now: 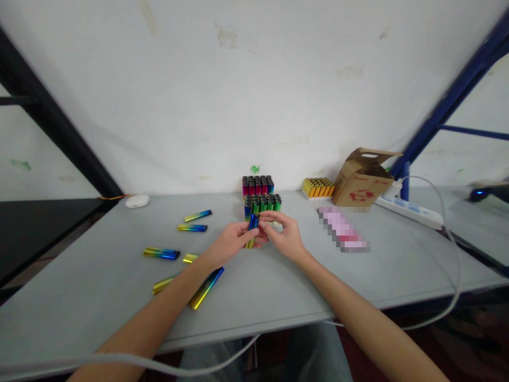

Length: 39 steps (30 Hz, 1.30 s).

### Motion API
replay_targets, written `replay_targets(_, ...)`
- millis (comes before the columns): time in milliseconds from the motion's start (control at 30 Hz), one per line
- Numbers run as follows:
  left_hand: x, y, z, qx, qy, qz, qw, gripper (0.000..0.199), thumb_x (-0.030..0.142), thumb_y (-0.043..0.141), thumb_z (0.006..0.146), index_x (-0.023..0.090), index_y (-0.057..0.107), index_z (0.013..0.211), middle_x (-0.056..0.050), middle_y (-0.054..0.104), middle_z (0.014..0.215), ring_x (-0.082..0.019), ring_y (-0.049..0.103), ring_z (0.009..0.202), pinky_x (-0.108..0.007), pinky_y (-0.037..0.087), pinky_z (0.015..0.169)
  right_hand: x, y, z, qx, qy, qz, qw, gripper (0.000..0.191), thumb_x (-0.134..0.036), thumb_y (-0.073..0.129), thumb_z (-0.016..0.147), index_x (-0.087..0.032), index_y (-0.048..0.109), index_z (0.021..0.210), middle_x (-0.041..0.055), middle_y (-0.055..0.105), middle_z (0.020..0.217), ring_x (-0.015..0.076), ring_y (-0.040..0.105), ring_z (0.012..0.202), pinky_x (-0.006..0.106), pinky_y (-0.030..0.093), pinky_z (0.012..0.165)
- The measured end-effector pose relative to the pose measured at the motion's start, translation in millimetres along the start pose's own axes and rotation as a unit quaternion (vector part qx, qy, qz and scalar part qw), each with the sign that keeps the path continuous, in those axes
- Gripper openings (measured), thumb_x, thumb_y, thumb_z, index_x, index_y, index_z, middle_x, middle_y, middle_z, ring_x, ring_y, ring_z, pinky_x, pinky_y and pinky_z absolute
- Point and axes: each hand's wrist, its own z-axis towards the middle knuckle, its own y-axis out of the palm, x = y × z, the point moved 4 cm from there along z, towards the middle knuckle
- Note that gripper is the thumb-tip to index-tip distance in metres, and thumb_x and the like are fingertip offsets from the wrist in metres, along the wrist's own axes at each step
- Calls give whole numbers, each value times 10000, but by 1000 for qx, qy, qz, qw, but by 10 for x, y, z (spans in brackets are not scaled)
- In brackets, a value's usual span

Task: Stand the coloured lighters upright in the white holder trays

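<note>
My left hand is closed around a blue-to-yellow metallic lighter, held upright above the table. At the lighter's upper end, the thumb and fingers of my right hand pinch together; the exact contact is partly hidden. Just behind my hands stand rows of lighters with black tops, a green and blue block in front of a pink and red block. Several more blue-and-yellow lighters lie left of my hands, among them one and a larger shiny one beside my left forearm.
Yellow-orange cylinders stand in a white tray by the wall. An open cardboard box, a power strip and a blurred pink object are on the right. A white case lies far left. A white cable hangs over the table's right side.
</note>
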Motion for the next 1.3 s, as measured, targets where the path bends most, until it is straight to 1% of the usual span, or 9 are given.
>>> replay_targets(233, 44, 22, -34, 9, -7, 40, 999, 335, 386, 776, 703, 107, 698, 871, -77, 721, 721, -192, 689, 677, -322, 571, 670, -29, 22, 13, 2, 9, 30, 1000, 218, -292, 690, 747, -184, 696, 936, 40, 727, 825, 172, 676, 787, 320, 536, 792)
replay_targets(467, -25, -9, 12, 23, 3, 59, 998, 345, 428, 778, 682, 121, 695, 814, -58, 711, 680, -192, 687, 683, -325, 572, 695, 17, 76, 5, -11, 64, 60, 996, 231, -287, 692, 728, -179, 666, 931, 56, 730, 826, 192, 697, 790, 323, 541, 768)
replay_targets(667, 28, -43, 19, 54, 25, 92, 994, 438, 507, 727, 711, 123, 688, 918, -89, 730, 857, -226, 685, 859, -352, 565, 764, 54, -30, 60, 68, 36, 70, 995, 245, -315, 703, 737, -186, 652, 938, 38, 723, 808, 173, 684, 752, 295, 534, 716)
replay_targets(800, 70, -138, 17, 89, 28, 149, 985, 474, 540, 649, 765, 130, 651, 1003, -104, 725, 938, -227, 681, 880, -369, 554, 776, 88, -163, 104, 125, -10, 8, 992, 203, -315, 675, 779, -181, 667, 931, 41, 719, 814, 176, 672, 764, 312, 524, 732)
replay_targets(900, 121, -230, 0, 130, 69, 270, 952, 385, 463, 565, 834, 137, 636, 1025, -101, 723, 918, -222, 679, 844, -364, 545, 758, 58, -183, 110, 118, -87, -86, 985, 144, -267, 651, 807, -195, 681, 929, 50, 712, 866, 191, 642, 837, 347, 513, 793)
replay_targets(1000, 190, -268, -35, 152, 145, 446, 870, 272, 357, 518, 857, 158, 655, 983, -90, 714, 919, -226, 663, 858, -368, 524, 793, 18, -137, 104, 92, -159, -166, 969, 99, -232, 612, 837, -217, 678, 909, 50, 700, 879, 208, 601, 900, 375, 499, 841)
replay_targets(1100, 196, -254, -51, 125, 184, 559, 799, 238, 295, 478, 876, 169, 670, 940, -93, 703, 951, -236, 645, 914, -393, 490, 879, 6, -103, 121, 92, -193, -192, 958, 104, -220, 586, 857, -225, 664, 925, 52, 694, 891, 215, 587, 915, 387, 496, 854)
replay_targets(1167, 168, -254, -46, 107, 182, 590, 780, 247, 278, 461, 887, 165, 671, 952, -102, 698, 980, -246, 635, 946, -406, 477, 908, 8, -89, 146, 99, -206, -197, 953, 127, -216, 578, 866, -223, 659, 963, 58, 694, 924, 216, 583, 933, 389, 493, 866)
replay_targets(1300, 102, -265, -27, 86, 181, 608, 768, 264, 283, 463, 895, 154, 668, 999, -113, 689, 1014, -263, 621, 985, -425, 467, 931, 40, -46, 202, 97, -225, -204, 948, 148, -213, 576, 872, -215, 668, 988, 67, 692, 931, 214, 584, 952, 382, 490, 877)
